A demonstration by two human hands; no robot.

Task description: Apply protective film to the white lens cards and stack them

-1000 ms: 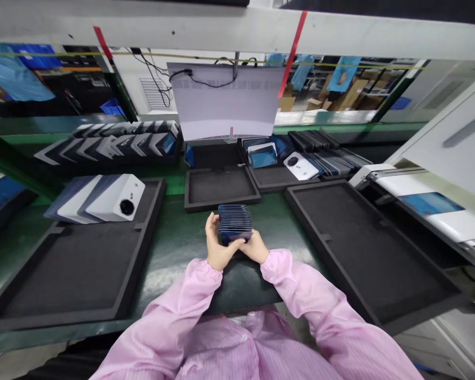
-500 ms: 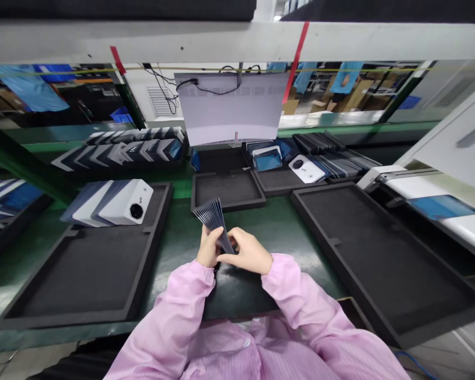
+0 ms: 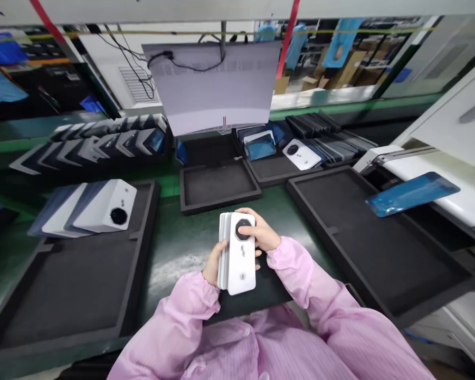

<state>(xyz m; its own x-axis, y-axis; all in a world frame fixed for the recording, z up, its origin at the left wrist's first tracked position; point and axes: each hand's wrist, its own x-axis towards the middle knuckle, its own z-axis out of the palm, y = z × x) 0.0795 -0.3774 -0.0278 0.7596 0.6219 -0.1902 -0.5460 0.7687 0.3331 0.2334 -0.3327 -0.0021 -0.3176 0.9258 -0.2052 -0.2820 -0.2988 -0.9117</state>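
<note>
In front of my chest a fanned stack of white phone back covers (image 3: 243, 264) is held nearly upright, its top one showing a round black camera patch and small dark markings. My left hand (image 3: 212, 264) closes round the left edges of the stack. At the upper right, my right hand (image 3: 266, 233) grips the top cover, its thumb lying over the camera patch and its fingers partly hidden behind. Left of my hands is a black tray (image 3: 89, 287) with leaning white and dark covers (image 3: 98, 208) along its far side.
On the right lies a black tray (image 3: 364, 232). A blue-filmed panel (image 3: 415, 194) juts from a white conveyor (image 3: 447, 163) over it. Ahead are a small tray (image 3: 217, 184), a monitor's back (image 3: 217, 95) and another tray of covers (image 3: 304, 154). More covers (image 3: 91, 148) stand back left.
The stack has turned from edge-on to showing its white faces. My right hand has moved up onto the top cover. The blue panel on the conveyor has advanced leftward over the tray. The view has shifted.
</note>
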